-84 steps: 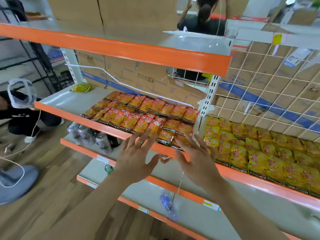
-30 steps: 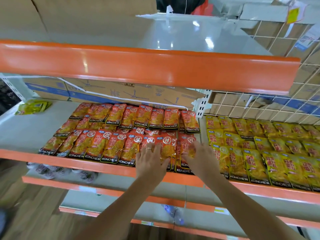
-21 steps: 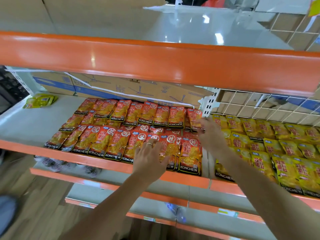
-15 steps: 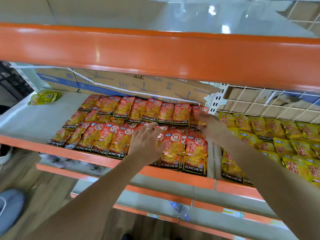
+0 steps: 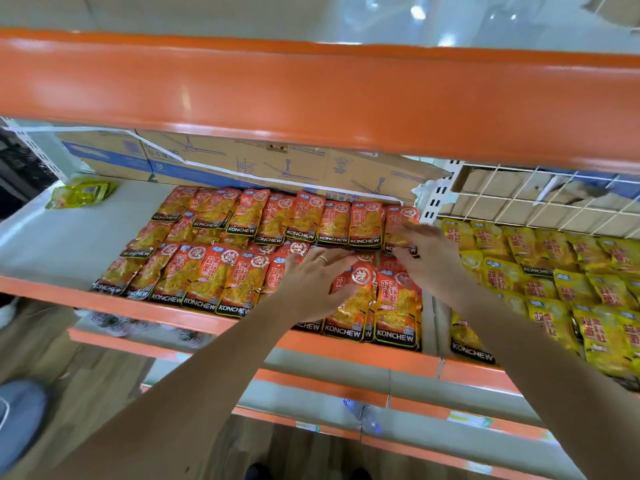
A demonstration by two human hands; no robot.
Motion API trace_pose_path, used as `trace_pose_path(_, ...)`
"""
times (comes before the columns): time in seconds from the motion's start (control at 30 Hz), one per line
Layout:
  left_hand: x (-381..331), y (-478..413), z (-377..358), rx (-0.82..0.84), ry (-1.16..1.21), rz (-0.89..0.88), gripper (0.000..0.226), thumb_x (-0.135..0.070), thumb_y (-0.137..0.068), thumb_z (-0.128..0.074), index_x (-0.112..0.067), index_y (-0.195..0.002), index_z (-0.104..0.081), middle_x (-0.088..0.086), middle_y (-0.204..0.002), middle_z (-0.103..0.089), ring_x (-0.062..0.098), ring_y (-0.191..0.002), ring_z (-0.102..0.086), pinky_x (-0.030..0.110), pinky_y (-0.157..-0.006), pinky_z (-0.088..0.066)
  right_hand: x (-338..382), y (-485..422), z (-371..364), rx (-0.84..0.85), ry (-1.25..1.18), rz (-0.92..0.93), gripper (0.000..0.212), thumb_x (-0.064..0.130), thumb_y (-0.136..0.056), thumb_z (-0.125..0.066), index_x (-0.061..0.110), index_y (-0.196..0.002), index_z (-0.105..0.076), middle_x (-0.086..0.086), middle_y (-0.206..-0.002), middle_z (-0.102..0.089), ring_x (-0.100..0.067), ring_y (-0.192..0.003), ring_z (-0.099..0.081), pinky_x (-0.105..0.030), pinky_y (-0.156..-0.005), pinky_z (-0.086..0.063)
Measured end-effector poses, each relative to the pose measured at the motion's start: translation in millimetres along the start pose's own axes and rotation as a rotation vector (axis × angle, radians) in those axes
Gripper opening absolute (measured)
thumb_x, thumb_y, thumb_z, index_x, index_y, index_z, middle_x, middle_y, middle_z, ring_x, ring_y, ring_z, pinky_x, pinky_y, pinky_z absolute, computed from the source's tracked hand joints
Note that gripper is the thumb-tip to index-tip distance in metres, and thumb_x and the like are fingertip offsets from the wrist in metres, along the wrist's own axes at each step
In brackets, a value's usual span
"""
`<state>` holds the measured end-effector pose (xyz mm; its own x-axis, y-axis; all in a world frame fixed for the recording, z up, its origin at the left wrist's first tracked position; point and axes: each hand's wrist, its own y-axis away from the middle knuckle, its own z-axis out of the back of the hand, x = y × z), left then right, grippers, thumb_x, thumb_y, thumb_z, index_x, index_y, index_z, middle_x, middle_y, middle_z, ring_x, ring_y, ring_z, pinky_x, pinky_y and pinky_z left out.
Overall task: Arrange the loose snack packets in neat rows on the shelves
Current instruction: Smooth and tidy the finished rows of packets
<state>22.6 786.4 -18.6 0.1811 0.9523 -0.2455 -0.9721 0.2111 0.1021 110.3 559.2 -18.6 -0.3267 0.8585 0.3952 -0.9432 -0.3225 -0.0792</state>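
Both hands are in among the orange packets (image 5: 242, 268) on the middle shelf (image 5: 62, 237) now. The left hand (image 5: 311, 282) lies flat, fingers straight and a little spread, across the overlap between back and front rows. The right hand (image 5: 429, 261) reaches to the end packet of the back row (image 5: 398, 218), fingers fairly straight on its face and thumb down by the label, pressing rather than pinching as far as I can see. This looks like squaring off the right-hand end. I'd say the way to do it is to slide that end packet left until its edge meets its neighbour, labels level, while the left palm pins the others so nothing rides up. These glossy packets will likely skate over one another, so light, flat pressure. The front-row packet (image 5: 356, 299) sits just beside the left thumb, touching it. The yellow packets (image 5: 554, 271) fill the next bay, right of the right wrist, and one loose yellowish packet (image 5: 81, 194) lies well apart at the far left.
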Motion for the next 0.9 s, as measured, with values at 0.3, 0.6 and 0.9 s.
trace_pose_path(0.3, 4.9, 24.0, -19.7, -0.007, -0.045, -0.026, 0.07, -0.066, -0.097, -0.034, -0.036, -0.158, -0.015, -0.013, -0.167, -0.003, 0.019, -0.153, -0.003, 0.057, -0.121, -0.007, 11.9, 59.5, 1.3, 0.314, 0.153, 0.106, 0.094, 0.08, -0.077, -0.011, 0.033, -0.158, -0.012, 0.016, -0.164, -0.004, -0.006, -0.151, -0.002, -0.043, -0.117, -0.011)
trace_pose_path(0.6, 54.2, 81.8, -21.6, -0.209, -0.081, 0.185, 0.066, -0.068, -0.097, -0.022, -0.04, -0.156, -0.013, -0.015, -0.167, 0.005, 0.019, -0.154, 0.0, 0.056, -0.122, -0.007, 103.3, 56.6, -12.0, 0.152, 0.079, 0.206, 0.073, 0.066, -0.09, -0.018, 0.035, -0.157, -0.016, 0.016, -0.164, -0.005, -0.004, -0.151, 0.003, -0.042, -0.118, -0.003)
trace_pose_path(0.9, 135.9, 138.8, -20.9, -0.221, -0.197, 0.111, 0.058, -0.068, -0.096, -0.026, -0.046, -0.149, -0.037, -0.007, -0.167, -0.016, 0.035, -0.15, -0.023, 0.071, -0.111, -0.022, 180.2, 73.5, -71.9, 0.202, 0.199, 0.055, 0.053, 0.052, -0.1, -0.032, 0.042, -0.151, -0.023, 0.008, -0.166, -0.006, -0.028, -0.153, 0.003, -0.059, -0.117, -0.005)
